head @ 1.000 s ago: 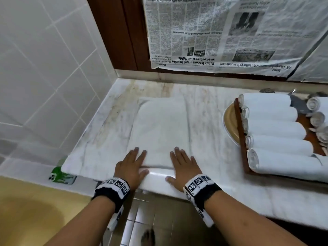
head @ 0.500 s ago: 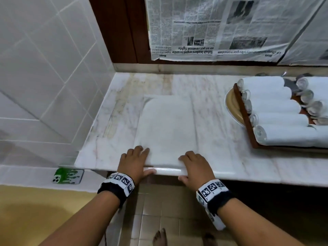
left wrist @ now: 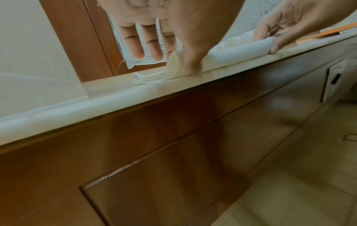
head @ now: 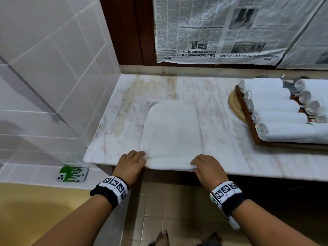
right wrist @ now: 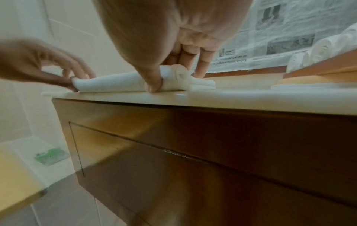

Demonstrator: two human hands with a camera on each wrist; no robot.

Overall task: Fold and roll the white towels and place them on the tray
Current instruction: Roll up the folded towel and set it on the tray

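Observation:
A folded white towel [head: 170,132] lies flat on the marble counter [head: 230,153], its near edge turned up into a small roll [right wrist: 115,82] at the counter's front. My left hand [head: 132,162] pinches the roll's left end, thumb in front [left wrist: 193,65]. My right hand [head: 204,165] grips the right end, thumb pressed against the roll [right wrist: 152,85] and fingers behind it. At the right a brown wooden tray [head: 248,121] carries several rolled white towels [head: 276,105].
A beige plate [head: 234,105] sits under the tray's left edge. Newspaper [head: 221,29] covers the back wall and white tiles [head: 53,68] close off the left. A phone in a green case [head: 72,174] lies on a low ledge at left. Brown cabinet fronts [left wrist: 173,137] are under the counter.
Both hands lay flat on the towel's near end before. Their fingers have curled round its near edge and turned it up into the start of a roll.

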